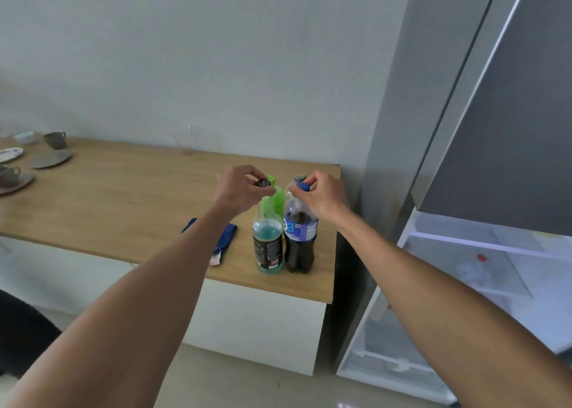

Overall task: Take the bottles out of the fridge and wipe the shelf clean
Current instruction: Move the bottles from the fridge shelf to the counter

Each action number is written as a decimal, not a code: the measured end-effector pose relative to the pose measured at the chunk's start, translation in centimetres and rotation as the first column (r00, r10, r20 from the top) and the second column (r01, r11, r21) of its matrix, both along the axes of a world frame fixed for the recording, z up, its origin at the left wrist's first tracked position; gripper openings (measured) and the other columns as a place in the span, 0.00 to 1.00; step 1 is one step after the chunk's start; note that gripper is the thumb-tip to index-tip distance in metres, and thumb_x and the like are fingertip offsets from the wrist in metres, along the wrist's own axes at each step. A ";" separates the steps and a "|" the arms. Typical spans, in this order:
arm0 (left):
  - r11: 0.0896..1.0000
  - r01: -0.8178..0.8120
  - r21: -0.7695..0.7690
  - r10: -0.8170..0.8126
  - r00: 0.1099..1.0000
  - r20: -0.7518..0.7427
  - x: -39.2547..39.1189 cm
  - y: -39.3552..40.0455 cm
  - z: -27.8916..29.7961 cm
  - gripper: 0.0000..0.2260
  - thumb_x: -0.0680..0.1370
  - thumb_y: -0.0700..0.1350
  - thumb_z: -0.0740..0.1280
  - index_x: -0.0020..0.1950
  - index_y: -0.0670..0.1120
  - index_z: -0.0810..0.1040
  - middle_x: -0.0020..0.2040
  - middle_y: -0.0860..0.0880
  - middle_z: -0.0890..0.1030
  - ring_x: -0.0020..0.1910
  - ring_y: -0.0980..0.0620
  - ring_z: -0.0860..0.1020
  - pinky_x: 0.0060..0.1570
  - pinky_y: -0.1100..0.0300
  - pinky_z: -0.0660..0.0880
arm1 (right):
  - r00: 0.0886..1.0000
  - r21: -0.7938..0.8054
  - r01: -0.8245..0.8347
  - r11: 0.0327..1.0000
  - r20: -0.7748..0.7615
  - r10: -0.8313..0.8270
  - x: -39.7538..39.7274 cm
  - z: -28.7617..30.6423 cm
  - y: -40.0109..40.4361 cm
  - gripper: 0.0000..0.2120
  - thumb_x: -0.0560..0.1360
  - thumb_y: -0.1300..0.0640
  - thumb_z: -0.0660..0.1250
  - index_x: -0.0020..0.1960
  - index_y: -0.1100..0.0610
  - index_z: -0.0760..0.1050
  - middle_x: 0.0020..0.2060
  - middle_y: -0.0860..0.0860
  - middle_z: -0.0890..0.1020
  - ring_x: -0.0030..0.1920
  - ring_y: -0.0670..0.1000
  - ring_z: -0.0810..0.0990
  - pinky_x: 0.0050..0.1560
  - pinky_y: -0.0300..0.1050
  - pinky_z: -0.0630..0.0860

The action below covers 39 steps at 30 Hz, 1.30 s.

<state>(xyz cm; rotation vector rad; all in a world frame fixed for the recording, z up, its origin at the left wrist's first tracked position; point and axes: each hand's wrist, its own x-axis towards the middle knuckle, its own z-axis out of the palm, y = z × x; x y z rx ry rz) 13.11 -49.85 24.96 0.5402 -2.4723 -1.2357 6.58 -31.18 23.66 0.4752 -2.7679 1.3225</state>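
Several bottles stand close together near the right end of the wooden counter (pixel 123 197). My left hand (pixel 238 191) grips the black cap of the bottle of blue-green liquid (pixel 267 246). My right hand (pixel 322 197) grips the blue cap of the dark cola bottle (pixel 300 240). Behind them stand a green bottle (pixel 274 201) and another bottle with a grey-green cap (pixel 299 177), mostly hidden. A folded blue cloth (pixel 227 237) lies on the counter beside the bottles, partly under my left forearm. The open fridge (pixel 464 268) at the right shows white shelves.
Cups on saucers (pixel 51 152) and small dishes sit at the counter's far left. The grey fridge door (pixel 510 113) hangs above the right side. A small red-topped item (pixel 481 257) lies inside the fridge. White cabinet fronts sit below the counter.
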 end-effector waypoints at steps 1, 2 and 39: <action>1.000 0.009 0.008 -0.009 1.000 0.002 -0.3 -0.3 -0.1 0.12 0.66 0.45 0.84 0.44 0.49 0.84 0.35 0.48 0.86 0.29 0.52 0.82 0.41 0.50 0.84 | 1.000 -0.004 0.008 1.000 0.011 -0.008 -0.2 0.0 -0.3 0.16 0.70 0.41 0.75 0.45 0.53 0.77 0.40 0.48 0.81 0.40 0.46 0.78 0.31 0.39 0.68; 1.000 0.017 0.020 -0.017 1.000 0.004 -0.5 -0.6 -0.1 0.12 0.66 0.44 0.84 0.45 0.48 0.84 0.35 0.47 0.86 0.28 0.52 0.81 0.41 0.48 0.85 | 1.000 -0.005 0.017 1.000 0.015 -0.017 -0.3 -0.1 -0.6 0.16 0.70 0.41 0.75 0.45 0.53 0.77 0.41 0.48 0.82 0.42 0.48 0.79 0.32 0.40 0.70; 0.996 0.086 -0.010 -0.075 0.918 0.389 12.6 -18.0 -8.6 0.29 0.77 0.51 0.75 0.74 0.49 0.69 0.56 0.52 0.77 0.36 0.51 0.82 0.30 0.61 0.76 | 0.937 0.103 -0.315 0.943 0.193 0.292 11.0 -10.5 -14.0 0.20 0.77 0.47 0.68 0.66 0.54 0.78 0.50 0.49 0.84 0.49 0.48 0.82 0.52 0.45 0.79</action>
